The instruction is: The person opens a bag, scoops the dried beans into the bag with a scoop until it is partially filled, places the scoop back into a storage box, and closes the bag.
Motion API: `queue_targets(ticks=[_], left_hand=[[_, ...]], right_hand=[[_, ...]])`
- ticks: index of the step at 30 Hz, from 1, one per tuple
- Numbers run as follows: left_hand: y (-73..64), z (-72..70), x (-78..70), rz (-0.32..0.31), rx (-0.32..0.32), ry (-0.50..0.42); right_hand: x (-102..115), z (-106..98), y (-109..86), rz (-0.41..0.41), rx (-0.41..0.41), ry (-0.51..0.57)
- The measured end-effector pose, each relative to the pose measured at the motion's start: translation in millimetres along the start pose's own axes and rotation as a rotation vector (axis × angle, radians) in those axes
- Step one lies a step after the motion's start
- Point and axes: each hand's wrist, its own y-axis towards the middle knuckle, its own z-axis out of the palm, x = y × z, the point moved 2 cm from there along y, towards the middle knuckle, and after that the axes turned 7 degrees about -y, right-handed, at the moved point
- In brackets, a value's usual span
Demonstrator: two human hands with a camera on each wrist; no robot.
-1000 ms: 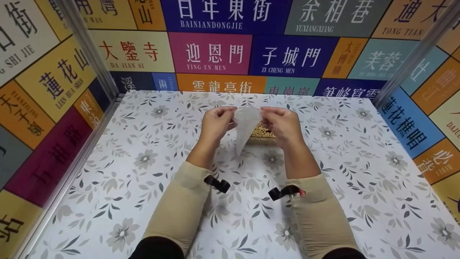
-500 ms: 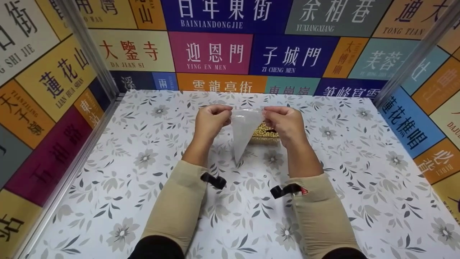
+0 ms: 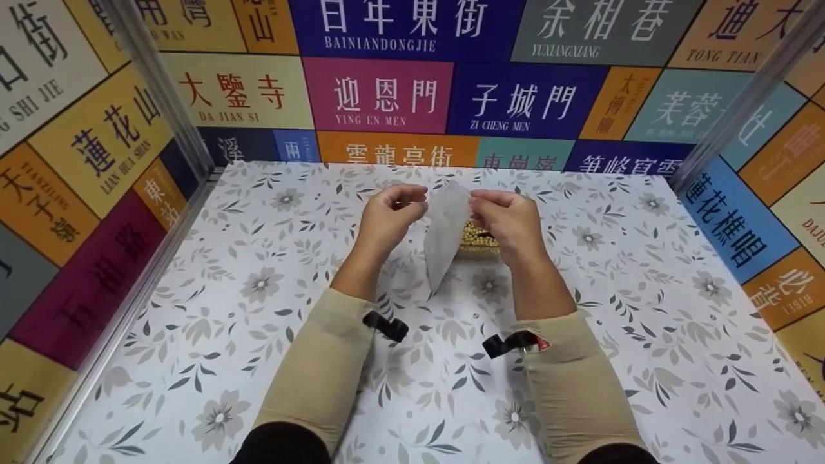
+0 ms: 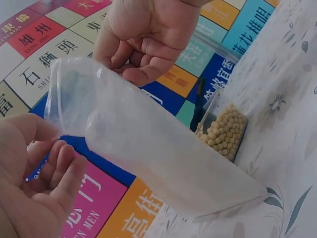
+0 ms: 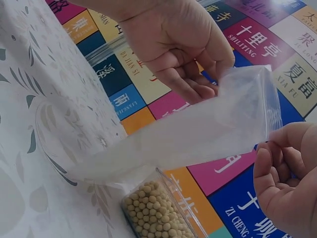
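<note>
A clear plastic zip bag hangs between the two hands, turned nearly edge-on in the head view. Its mouth strip is visible in the left wrist view. My right hand pinches the top corner between thumb and fingers. My left hand is at the opposite edge, with a gap between thumb and forefinger; its fingertips are at or just beside the plastic. The bag looks flat, with nothing visible inside. Behind it, partly hidden by the bag and right hand, stands a clear box of soybeans.
A white cloth with grey flowers and leaves covers the table. Sign-printed panels rise at the back and both sides. A dark object is at the bean box, its kind unclear. Black wrist cameras sit on both sleeves.
Half a second ago both hands pinched the bag stretched wide. Now the left hand has come inward, its thumb and forefinger have parted, and the bag has turned narrower.
</note>
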Motion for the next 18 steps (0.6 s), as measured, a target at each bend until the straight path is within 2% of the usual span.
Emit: queue_targets(ticks=[5,8,13,18], left_hand=[[-0.8,3.1,-0.2,0.118,0.083,0.022],[-1.8,6.0,0.7,0.163,0.152,0.005],[-2.7,10.9,4.8,0.186,0.258,-0.013],[-2.7,15.1,8.4,0.200,0.303,0.005]], right_hand=[[-0.1,1.0,0.8,-0.005,-0.001,-0.013],[-1.0,1.6,1.0,-0.018,0.004,-0.015],[-2.0,2.6,0.3,-0.046,0.018,-0.009],[-2.2,3.8,-0.4,-0.051,0.017,-0.003]])
